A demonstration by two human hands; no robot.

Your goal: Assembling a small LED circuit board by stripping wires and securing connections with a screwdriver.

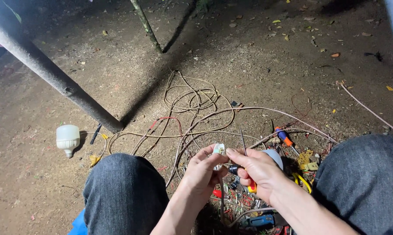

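Observation:
My left hand (pixel 204 172) pinches a small white plug-like fitting (pixel 219 149) between thumb and fingers, low in the middle of the view. My right hand (pixel 254 167) touches the same fitting with its fingertips and grips a screwdriver (pixel 244 146), whose thin metal shaft points up and whose red-and-yellow handle shows under the palm. A thin cable (pixel 223 204) runs down from the fitting between my knees. A white rounded object (pixel 275 157) lies just behind the right hand.
Tangled beige wire (pixel 196 102) coils on the dirt ground ahead. A white bulb (pixel 67 138) lies at left, near a slanted metal pole (pixel 48 72). An orange-handled screwdriver (pixel 285 139), yellow-handled pliers (pixel 302 180) and wire scraps lie at right. My jeans-clad knees (pixel 122 191) flank the hands.

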